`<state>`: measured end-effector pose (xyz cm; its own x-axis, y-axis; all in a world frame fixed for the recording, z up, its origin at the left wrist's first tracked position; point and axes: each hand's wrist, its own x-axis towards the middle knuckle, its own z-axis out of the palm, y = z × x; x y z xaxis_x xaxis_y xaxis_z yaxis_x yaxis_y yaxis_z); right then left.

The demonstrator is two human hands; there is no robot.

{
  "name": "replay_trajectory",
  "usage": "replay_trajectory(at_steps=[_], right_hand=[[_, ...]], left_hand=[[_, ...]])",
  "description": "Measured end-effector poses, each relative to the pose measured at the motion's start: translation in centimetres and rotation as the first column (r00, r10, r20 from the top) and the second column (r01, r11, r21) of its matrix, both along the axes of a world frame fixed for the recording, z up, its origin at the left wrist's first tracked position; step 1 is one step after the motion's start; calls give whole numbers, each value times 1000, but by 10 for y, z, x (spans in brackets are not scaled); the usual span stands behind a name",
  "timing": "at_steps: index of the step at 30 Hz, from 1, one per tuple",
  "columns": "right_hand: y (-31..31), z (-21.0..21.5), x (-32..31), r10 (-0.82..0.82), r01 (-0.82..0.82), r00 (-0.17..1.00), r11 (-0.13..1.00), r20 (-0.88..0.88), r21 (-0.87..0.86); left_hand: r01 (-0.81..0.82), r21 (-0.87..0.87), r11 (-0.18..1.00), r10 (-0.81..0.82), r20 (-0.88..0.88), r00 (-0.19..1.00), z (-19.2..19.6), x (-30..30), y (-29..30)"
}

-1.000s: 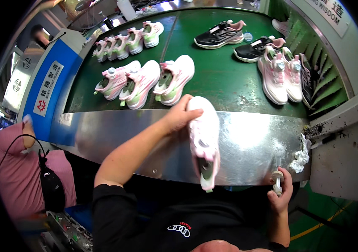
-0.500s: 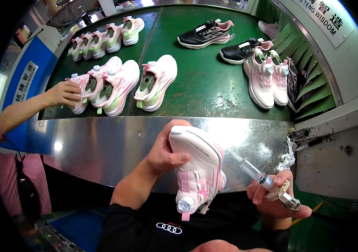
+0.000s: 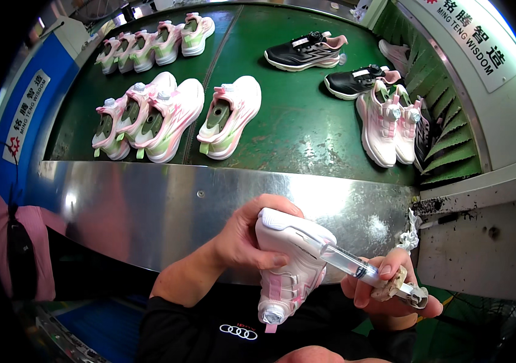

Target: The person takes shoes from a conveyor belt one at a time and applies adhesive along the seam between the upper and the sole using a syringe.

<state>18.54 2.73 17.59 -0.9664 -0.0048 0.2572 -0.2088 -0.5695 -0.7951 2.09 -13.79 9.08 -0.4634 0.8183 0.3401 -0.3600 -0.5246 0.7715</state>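
My left hand (image 3: 249, 236) is wrapped round the toe end of a white and pink sneaker (image 3: 288, 266), held tilted over the metal edge with its heel toward me. A round lacing dial sits on the sneaker near its pink pull tab. My right hand (image 3: 391, 281) grips a clear syringe (image 3: 348, 263) with a beige wrapping and a metal piece near its plunger end. The syringe's tip reaches the sneaker's side near the sole; whether it touches cannot be told.
Several pink, white and green sneakers (image 3: 230, 118) stand on the green conveyor belt (image 3: 294, 121). Black sneakers (image 3: 305, 51) and a white-pink pair (image 3: 388, 124) are at right, beside green flaps (image 3: 454, 145). A metal ledge (image 3: 149, 193) runs along the front. Crumpled tissue (image 3: 411, 233) lies at right.
The syringe has moved left onto the sneaker's side. My left hand has lowered and turned the sneaker slightly. A co-worker's hand has left the sneakers at left.
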Motion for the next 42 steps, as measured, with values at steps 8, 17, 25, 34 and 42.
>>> replay_trajectory(at_steps=[8, 17, 25, 34, 42], right_hand=[[-1, 2, 1, -16, 16, 998, 1000, 66, 1], [7, -7, 14, 12, -10, 1000, 997, 22, -74], [10, -22, 21, -15, 16, 1000, 995, 21, -94], [8, -49, 35, -93, 101, 994, 976, 49, -195], [8, -68, 47, -106, 115, 992, 984, 70, -136]], left_hand=[[-33, 18, 999, 33, -16, 999, -8, 3, -1], [-26, -35, 999, 27, 39, 999, -5, 1, -3], [-102, -160, 982, 118, 96, 988, -7, -4, -4], [-196, -263, 945, 223, 76, 972, -17, -13, 4], [4, -259, 966, 52, 209, 977, -14, -18, 12]])
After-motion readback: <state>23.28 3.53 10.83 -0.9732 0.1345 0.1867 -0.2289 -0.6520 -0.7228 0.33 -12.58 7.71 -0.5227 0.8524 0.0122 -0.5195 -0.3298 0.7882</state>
